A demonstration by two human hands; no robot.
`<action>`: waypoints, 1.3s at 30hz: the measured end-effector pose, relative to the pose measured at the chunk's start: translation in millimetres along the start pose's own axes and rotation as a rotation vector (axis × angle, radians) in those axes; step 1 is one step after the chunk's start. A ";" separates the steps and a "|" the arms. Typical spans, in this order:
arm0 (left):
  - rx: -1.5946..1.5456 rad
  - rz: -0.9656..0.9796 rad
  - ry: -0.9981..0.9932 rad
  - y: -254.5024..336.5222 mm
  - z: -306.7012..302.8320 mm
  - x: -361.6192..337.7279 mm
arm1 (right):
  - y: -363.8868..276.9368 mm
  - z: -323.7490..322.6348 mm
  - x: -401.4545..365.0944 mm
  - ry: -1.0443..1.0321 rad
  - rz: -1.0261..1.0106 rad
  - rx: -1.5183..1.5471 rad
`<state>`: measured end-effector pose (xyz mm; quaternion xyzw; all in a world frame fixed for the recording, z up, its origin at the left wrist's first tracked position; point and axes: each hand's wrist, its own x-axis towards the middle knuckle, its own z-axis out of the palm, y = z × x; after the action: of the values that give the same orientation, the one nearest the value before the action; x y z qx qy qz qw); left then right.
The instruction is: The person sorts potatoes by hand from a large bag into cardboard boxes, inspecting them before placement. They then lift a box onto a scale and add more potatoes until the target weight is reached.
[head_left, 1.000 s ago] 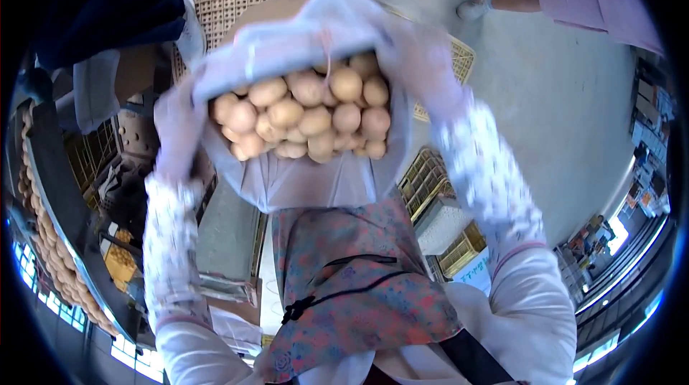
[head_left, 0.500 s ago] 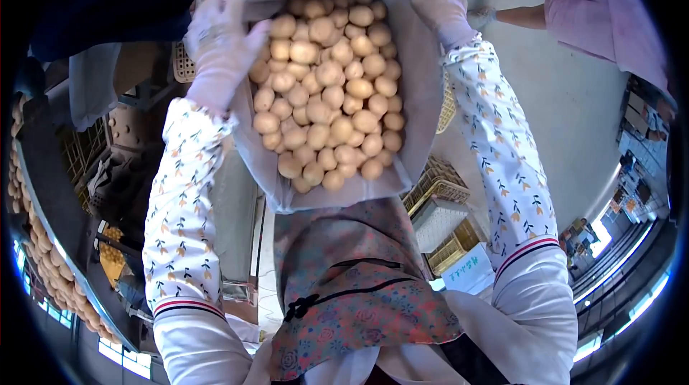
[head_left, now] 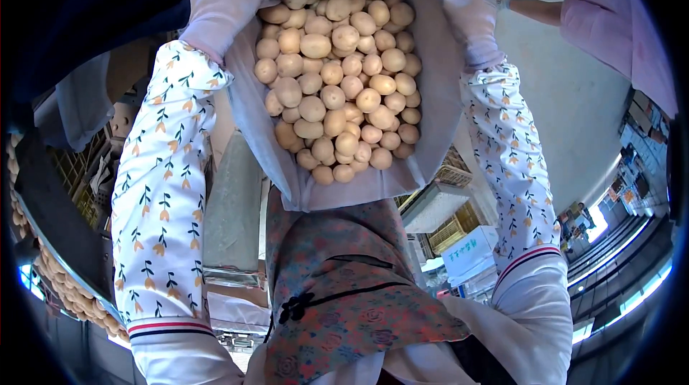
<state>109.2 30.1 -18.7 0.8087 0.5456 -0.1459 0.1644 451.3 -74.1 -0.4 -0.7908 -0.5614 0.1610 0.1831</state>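
Gloved left hand at eleven o'clock and right hand at one grasp a pale liner by its rim. Potatoes lie heaped inside.

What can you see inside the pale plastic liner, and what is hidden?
Inside the pale plastic liner is a heap of potatoes. The upper ones show; they cover most of its bottom and any deeper potatoes.

Head-worn wide view, facing downward, close

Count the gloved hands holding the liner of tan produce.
2: the left hand grips the liner at its far left corner, the right hand at its far right. Any behind it would be hidden.
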 end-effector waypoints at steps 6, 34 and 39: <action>-0.057 0.018 -0.018 1.7 -12.0 -0.7 | -33.6 9.4 -46.1 0.474 -0.331 -0.084; -0.316 0.102 0.130 2.9 -12.3 -11.6 | -163.3 158.7 -139.8 -0.228 -0.286 0.051; -0.213 0.117 0.098 -7.3 -1.3 -5.3 | -157.1 112.7 -204.6 -0.397 -0.458 -0.006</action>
<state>100.6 28.8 -16.1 0.8233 0.5172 -0.0376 0.2308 204.2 -208.0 -15.8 -0.5972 -0.7505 0.2653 0.0988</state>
